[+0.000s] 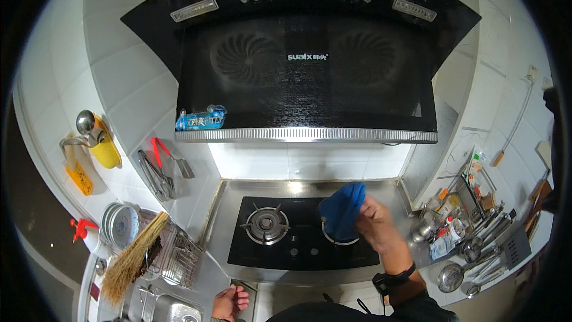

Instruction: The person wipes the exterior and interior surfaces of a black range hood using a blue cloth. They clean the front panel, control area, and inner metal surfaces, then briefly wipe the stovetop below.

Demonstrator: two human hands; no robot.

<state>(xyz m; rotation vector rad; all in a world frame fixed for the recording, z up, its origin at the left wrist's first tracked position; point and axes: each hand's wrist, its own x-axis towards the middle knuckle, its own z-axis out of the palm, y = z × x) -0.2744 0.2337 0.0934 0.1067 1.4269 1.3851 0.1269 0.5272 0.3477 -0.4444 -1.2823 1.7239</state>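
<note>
My right hand (375, 223) grips a bunched blue cloth (343, 210), which hangs in front of the right burner (342, 238) of a black glass gas hob (290, 261) and hides most of it. Whether the cloth touches the hob cannot be told. On the hob's left half, the other burner (266, 223) shows its metal pan support. Down at the lower edge, my left hand (230, 302) is beside the counter's front with fingers loosely curled, holding nothing. Above the hob, a black range hood (308, 98) bears writing and a blue sticker (201, 118).
A straw brush (134, 259) lies across a wire dish rack (178, 255) near stacked bowls (120, 226), a spray bottle (91, 237) and a steel sink (176, 308). Ladles, a skimmer (450, 277) and jars crowd the right counter. Tongs (156, 176) hang on the left wall.
</note>
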